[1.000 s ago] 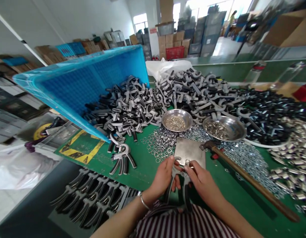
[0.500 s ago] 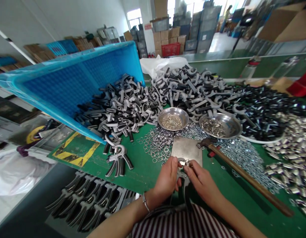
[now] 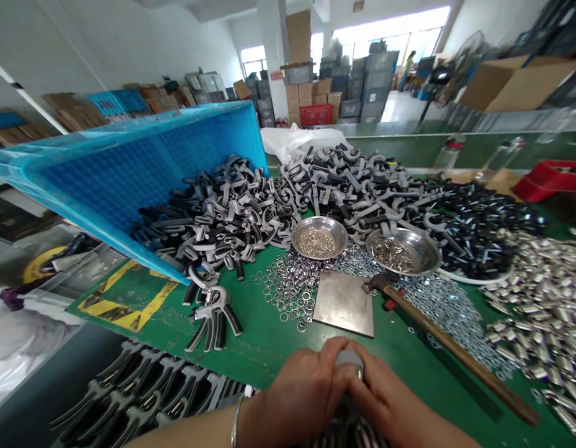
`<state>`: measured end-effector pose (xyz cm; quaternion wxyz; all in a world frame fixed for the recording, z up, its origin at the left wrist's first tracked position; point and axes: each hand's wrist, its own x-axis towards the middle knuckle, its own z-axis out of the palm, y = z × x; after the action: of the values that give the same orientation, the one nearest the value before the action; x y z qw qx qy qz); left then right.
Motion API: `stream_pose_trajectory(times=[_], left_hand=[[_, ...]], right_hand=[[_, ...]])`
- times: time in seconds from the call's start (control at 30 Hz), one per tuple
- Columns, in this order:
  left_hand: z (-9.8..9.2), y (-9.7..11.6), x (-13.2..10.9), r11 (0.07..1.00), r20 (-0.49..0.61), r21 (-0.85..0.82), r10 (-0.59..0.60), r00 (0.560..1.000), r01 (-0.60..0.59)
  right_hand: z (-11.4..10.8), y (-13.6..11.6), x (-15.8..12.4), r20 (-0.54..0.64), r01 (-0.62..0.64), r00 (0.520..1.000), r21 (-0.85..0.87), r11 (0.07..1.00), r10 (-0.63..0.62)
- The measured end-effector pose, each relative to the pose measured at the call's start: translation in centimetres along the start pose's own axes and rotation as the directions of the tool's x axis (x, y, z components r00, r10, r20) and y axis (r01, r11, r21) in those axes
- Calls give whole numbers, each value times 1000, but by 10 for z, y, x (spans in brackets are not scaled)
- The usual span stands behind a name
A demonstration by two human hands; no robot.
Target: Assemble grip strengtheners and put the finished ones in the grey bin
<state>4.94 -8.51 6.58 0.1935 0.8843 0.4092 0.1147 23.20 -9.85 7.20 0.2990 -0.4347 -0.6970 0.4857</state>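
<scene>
My left hand (image 3: 299,389) is wrapped round the grey head of a hand grip strengthener (image 3: 348,359), low in the middle of the view. From the other side my right hand (image 3: 383,386) closes on the same piece, and the two hands touch. Its lower part is mostly hidden by my fingers and blurred. Just beyond the hands a square metal plate (image 3: 344,303) lies on the green table. A wooden-handled hammer (image 3: 451,342) rests to the right of the plate. Loose metal rings (image 3: 288,292) are scattered on its left.
Assembled grip strengtheners (image 3: 215,317) stand at left, with more in a tray (image 3: 142,398) below. A tipped blue crate (image 3: 124,162) spills grey-and-black handles (image 3: 231,211). Two metal bowls (image 3: 319,238) hold small parts. Nuts (image 3: 449,311) and silver cylinders (image 3: 544,292) are heaped at right.
Both hands have come down and nearer to me with the grip strengthener. Their finger hold on it has become a tight two-handed clasp. The view has tilted up slightly.
</scene>
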Motion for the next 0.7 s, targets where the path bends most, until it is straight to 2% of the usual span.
stream_pose_trajectory(times=[0.1, 0.2, 0.27, 0.37, 0.47, 0.57, 0.7], left_hand=[[-13, -5, 35, 984, 62, -173, -41, 997, 51], [-14, -23, 94, 970, 62, -231, -67, 996, 80], [-7, -37, 130, 991, 31, -78, -109, 994, 111], [8, -55, 159, 979, 22, 141, -153, 988, 148], [13, -61, 173, 968, 36, 220, -134, 990, 123], [7, -52, 203, 961, 35, 271, -71, 997, 59], [8, -27, 275, 957, 83, 269, 86, 993, -105]], right_hand=[[-11, 7, 13, -81, -47, 996, -96, 994, 40], [-48, 28, 47, -132, -134, 987, -333, 933, 94], [-88, 46, 70, -192, -157, 980, -604, 782, 48], [-152, 71, 87, -328, -267, 944, -711, 651, 30], [-199, 94, 90, -410, -381, 910, -753, 537, 70], [-218, 116, 96, -454, -457, 883, -768, 448, 122], [-220, 135, 118, -481, -502, 862, -771, 391, 160]])
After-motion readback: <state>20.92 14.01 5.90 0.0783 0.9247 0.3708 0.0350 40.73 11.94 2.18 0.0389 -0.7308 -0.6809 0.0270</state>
